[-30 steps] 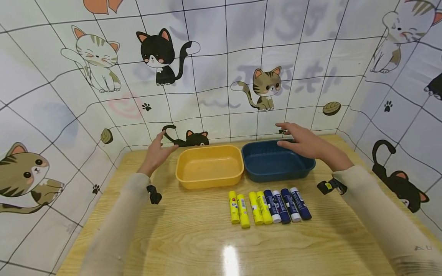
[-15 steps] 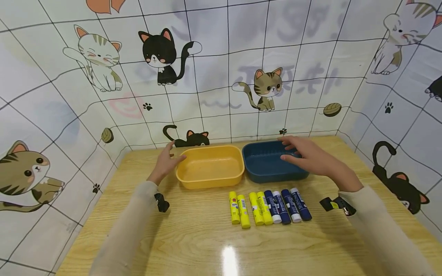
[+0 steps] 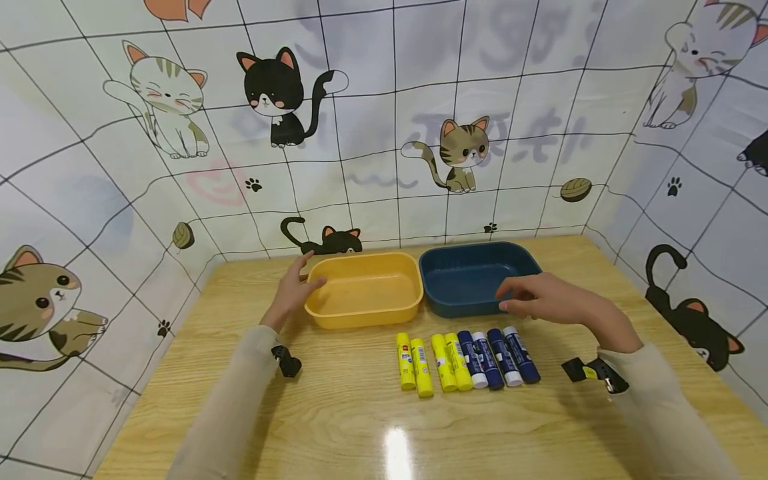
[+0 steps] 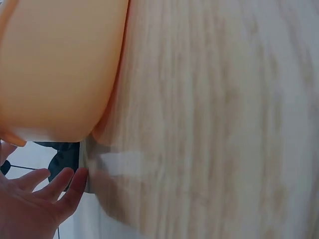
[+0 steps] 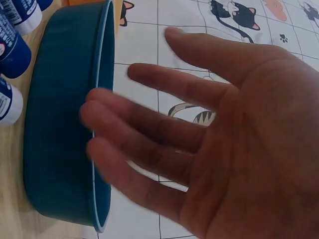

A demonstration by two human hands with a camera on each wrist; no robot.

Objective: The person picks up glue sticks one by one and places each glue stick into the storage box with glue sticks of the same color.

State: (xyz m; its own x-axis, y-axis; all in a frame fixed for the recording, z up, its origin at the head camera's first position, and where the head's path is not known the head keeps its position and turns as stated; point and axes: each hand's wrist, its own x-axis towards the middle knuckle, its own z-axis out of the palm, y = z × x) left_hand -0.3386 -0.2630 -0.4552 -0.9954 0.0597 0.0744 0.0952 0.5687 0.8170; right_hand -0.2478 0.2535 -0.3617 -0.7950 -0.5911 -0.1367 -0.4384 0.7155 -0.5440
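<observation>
At the left end of the yellow tray (image 3: 363, 319) is my left hand (image 3: 292, 293), its thumb over the rim and its fingers along the outer side. In the left wrist view the left hand (image 4: 40, 201) has its fingers spread beside the tray's wall (image 4: 55, 69). My right hand (image 3: 549, 298) hovers over the front right corner of the dark blue tray (image 3: 468, 308), holding nothing. The right wrist view has the right hand (image 5: 239, 134) with loosely bent, parted fingers. Yellow glue sticks (image 3: 443, 363) and blue-and-white glue sticks (image 3: 504, 357) lie in a row before the trays.
The wooden table (image 3: 336, 420) meets a cat-patterned cloth wall (image 3: 372, 153) behind the trays, with more cloth on both sides. The two trays stand side by side, nearly touching.
My left hand has moved right, onto the yellow tray's left end. My right hand has come down and towards me, from the blue tray's back to its front right corner.
</observation>
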